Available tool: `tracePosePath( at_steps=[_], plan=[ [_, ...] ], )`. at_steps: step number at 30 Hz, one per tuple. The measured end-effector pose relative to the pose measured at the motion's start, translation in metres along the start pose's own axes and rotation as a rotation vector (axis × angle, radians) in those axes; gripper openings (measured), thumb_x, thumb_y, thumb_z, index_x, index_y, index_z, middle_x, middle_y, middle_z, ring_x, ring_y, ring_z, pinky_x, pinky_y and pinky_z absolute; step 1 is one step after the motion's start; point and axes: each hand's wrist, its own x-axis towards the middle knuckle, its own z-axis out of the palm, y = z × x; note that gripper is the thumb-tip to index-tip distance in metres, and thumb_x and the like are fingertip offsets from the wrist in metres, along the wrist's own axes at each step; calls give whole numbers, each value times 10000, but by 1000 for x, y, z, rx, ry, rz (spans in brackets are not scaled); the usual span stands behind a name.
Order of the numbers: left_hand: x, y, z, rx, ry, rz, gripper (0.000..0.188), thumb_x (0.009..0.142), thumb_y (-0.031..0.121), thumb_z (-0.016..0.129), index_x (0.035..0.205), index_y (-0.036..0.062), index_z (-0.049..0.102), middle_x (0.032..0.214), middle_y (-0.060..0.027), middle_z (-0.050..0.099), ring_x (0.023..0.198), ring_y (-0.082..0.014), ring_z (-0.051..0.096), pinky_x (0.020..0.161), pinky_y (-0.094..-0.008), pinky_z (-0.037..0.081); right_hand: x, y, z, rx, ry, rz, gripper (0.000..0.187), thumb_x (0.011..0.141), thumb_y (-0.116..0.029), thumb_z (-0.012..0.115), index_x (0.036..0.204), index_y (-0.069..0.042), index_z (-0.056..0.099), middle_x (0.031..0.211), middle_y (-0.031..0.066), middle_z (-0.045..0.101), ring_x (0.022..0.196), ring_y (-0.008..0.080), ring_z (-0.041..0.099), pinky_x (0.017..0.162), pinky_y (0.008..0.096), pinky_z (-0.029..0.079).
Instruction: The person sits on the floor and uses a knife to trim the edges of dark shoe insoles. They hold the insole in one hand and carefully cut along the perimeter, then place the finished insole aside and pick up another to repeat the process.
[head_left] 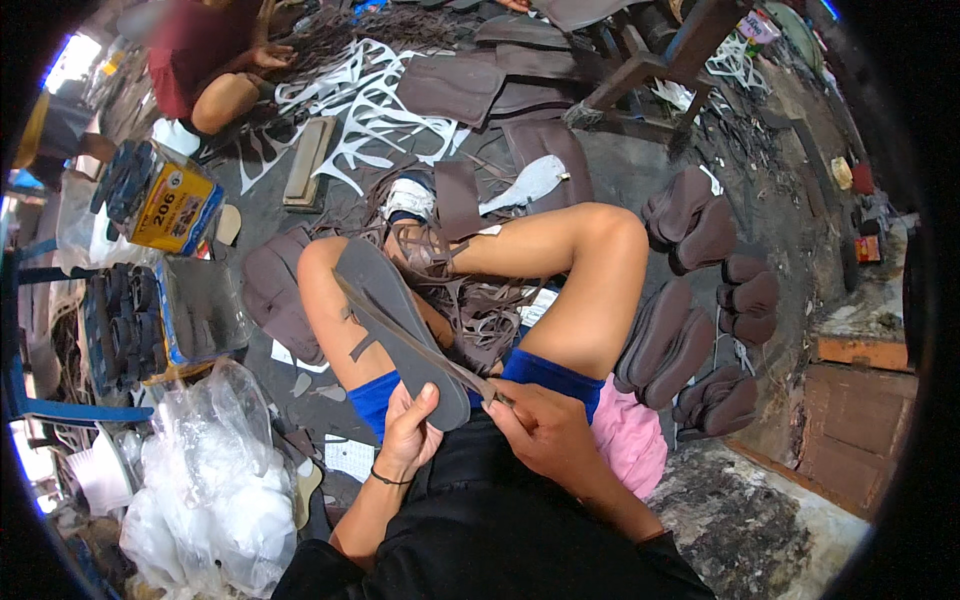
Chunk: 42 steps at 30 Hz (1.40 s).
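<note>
The wearer's two hands (409, 428) and four right-side sole piles (655, 335) show.

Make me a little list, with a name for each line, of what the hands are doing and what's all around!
Left hand: gripping one end of a dark sole, thumb on its face
Right hand: pinching a thin strip beside the same end
Between the legs: tangled brown scraps
Right side: brown soles in several groups, and a pink cloth
Left side: clear plastic bag, yellow box
Ahead: white cut-out sheets
Other person: partly visible, upper left, one hand showing
</note>
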Motion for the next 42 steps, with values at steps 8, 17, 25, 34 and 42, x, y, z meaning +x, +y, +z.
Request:
tracePosePath(
  at_steps=[8,17,25,34,42],
  plan=[
    [-2,2,-9,-155,-76,-29,332,994,151,595,1251,-33,494,1077,-154,651,954,-285,698,813,-393,618,-37,16,-20,39,-26,91,262,885,-193,747,1102,-51,711,809,119,697,646,239,670,595,347,533],
    [-9,1,-17,-182,-107,-77,466,971,127,620,1363,-5,405,1127,-151,583,1011,-310,682,824,-433,628,36,27,34,-11,160,-121,247,878,-182,746,1086,-58,702,751,112,665,623,257,645,556,370,492],
    [-22,12,-22,12,-149,-201,685,868,163,754,1410,6,367,1019,-164,624,997,-304,686,786,-421,621,112,47,54,550,-160,228,396,966,-354,656,1180,-22,663,964,90,696,581,150,613,539,273,491],
    [-10,33,-5,-844,-598,-529,941,787,185,612,1589,93,127,879,-144,496,649,-224,520,514,-326,469,142,37,31,1025,-293,370,390,908,-292,758,1168,-60,582,762,-49,528,528,27,479,469,199,429],
    [-3,44,-10,-71,-430,-191,904,960,703,366,1548,28,239,1538,-251,336,1274,-399,522,973,-563,504,141,8,12,800,-48,176,329,869,-295,805,966,-42,619,719,-35,572,526,33,511,462,194,429]
  ],
)
